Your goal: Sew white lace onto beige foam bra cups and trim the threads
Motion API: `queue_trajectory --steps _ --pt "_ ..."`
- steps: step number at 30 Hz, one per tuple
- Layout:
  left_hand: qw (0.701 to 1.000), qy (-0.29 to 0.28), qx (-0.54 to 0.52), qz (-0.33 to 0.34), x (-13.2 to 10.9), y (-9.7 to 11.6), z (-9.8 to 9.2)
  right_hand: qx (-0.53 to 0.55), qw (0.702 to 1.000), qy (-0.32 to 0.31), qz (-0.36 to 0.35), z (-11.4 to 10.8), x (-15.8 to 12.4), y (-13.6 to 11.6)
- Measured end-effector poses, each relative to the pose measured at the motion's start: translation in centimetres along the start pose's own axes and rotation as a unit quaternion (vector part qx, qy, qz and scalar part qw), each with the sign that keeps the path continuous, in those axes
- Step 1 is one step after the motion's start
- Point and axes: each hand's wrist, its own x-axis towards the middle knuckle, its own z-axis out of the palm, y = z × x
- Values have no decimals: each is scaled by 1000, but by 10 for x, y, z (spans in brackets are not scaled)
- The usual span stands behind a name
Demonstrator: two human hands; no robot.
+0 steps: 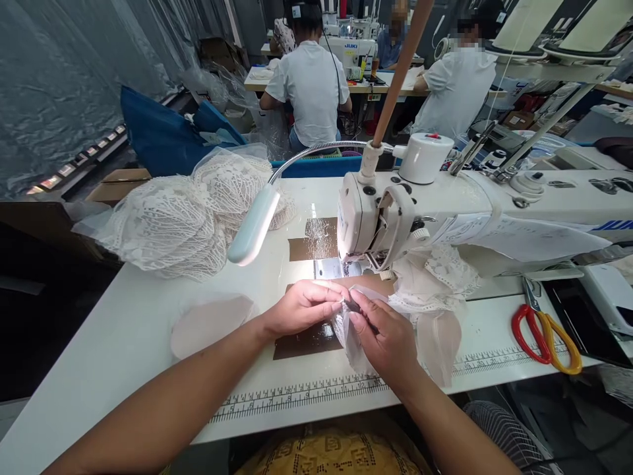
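Note:
My left hand pinches the edge of a sheer white lace-trimmed fabric piece between thumb and fingers. Against that same edge, my right hand grips a small dark tool; its exact kind is mostly hidden by my fingers. The two hands nearly meet in front of the white sewing machine. More lace-edged fabric lies bunched to the right of the needle area. Left of my forearm, a pale sheer cut piece rests flat on the white table.
Large bundles of white lace sit at the back left. A lamp on a bent neck overhangs the table. Red-and-yellow-handled scissors and a dark phone lie right. A printed ruler follows the front edge. Several people work beyond.

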Motion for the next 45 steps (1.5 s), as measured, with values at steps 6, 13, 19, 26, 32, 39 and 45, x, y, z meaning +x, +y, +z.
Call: queue_trajectory --steps 6,13,19,26,32,39,45 --pt "1000 -1 11 -1 1 1 2 -74 994 50 -58 3 -2 1" --pt "999 40 7 -21 -2 -3 2 -108 988 66 -91 2 -5 2" --pt "999 37 15 -13 -1 -1 0 -101 989 70 -85 2 -7 4" --pt "999 41 22 -20 -3 -1 1 -96 989 57 -98 0 -5 3" --pt "998 38 40 -20 -3 -2 1 -97 989 55 -101 1 -4 2" --pt "998 31 50 -6 -3 -1 1 -96 988 57 -104 0 -6 3" --pt "998 27 62 -2 -3 -1 2 -106 986 58 -111 0 -5 1"
